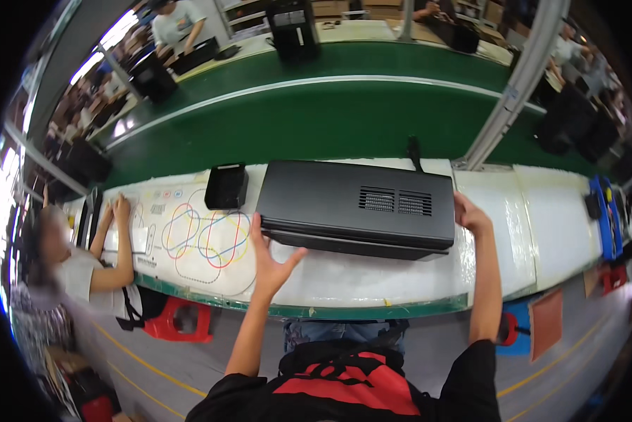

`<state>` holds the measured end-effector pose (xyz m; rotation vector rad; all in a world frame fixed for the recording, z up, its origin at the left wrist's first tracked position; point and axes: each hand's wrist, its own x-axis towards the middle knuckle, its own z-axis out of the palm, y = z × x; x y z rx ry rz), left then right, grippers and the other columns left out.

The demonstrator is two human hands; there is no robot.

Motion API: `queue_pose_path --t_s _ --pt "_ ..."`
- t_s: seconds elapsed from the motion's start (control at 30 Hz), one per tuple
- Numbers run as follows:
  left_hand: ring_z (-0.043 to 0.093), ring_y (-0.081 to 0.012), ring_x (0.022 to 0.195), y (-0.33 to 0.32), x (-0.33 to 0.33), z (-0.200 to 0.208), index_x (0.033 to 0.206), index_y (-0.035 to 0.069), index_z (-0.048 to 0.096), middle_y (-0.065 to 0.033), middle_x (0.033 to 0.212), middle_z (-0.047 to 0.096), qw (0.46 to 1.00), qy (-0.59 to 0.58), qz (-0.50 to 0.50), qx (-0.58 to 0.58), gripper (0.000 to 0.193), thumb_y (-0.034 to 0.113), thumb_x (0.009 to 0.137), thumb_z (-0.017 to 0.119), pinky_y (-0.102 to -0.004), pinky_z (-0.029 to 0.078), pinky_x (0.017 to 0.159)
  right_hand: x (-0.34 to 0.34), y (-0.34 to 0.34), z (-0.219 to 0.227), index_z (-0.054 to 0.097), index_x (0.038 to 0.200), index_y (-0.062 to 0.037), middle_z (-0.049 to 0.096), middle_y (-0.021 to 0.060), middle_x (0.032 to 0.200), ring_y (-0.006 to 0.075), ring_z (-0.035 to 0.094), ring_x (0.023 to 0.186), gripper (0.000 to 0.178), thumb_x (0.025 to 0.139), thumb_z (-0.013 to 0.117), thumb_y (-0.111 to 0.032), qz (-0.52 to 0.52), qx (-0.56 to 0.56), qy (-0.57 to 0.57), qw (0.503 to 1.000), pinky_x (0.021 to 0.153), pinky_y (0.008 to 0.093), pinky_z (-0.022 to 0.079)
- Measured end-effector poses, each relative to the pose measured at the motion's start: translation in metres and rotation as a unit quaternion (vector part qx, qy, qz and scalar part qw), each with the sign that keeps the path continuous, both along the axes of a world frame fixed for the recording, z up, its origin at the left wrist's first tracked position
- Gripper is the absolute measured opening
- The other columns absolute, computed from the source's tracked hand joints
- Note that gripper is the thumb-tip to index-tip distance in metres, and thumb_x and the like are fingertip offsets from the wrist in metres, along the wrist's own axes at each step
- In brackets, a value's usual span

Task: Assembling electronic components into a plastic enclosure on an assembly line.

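A long black rectangular case (316, 193) with two slotted vents lies across the white-covered bench (344, 281) in front of me. My left hand (270, 264) is at its left end, fingers up against the edge and thumb spread out in front. At the opposite end my right hand (472, 213) presses on the side, with its fingertips partly hidden behind the case. The case is held between both hands. Just left of it stands a small open black tray (226, 187). A short black cable (415, 153) sticks up behind the case.
Coloured looping lines mark a printed sheet (207, 235) at left, where a co-worker (84, 271) leans on the bench. A green conveyor (295, 116) runs behind. A metal post (513, 95) rises at right, near a blue bin (606, 218). Red stool (179, 320) below left.
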<state>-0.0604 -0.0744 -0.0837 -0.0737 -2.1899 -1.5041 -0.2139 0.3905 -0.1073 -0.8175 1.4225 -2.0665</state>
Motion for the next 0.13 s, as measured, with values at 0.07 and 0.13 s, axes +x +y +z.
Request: queue_pose_path --t_s 0.07,0.13 --pt "0.022 -0.0323 0.142 0.006 0.004 -0.009 0.153 0.003 0.001 -0.0167 0.157 0.012 0.999 -0.006 0.042 0.005 0.123 0.015 0.066 0.088 -0.0447 0.022 0.116 -0.005 -0.024 -0.004 0.032 0.149 -0.0049 0.04 0.0115 0.148 0.0227 0.033 0.14 0.121 0.047 0.094 -0.026 -0.056 0.093 -0.089 0.99 0.116 0.0367 0.02" --pt "0.012 -0.0329 0.146 -0.001 -0.007 -0.02 0.155 0.014 -0.004 -0.0161 0.16 0.005 0.998 -0.007 0.038 0.051 0.127 0.022 0.068 0.088 -0.0476 0.019 0.117 -0.021 -0.045 -0.016 0.029 0.15 -0.0058 0.036 0.0106 0.151 0.0224 0.024 0.144 0.124 0.05 0.093 -0.04 -0.096 0.262 -0.062 0.958 0.118 0.0351 0.014"
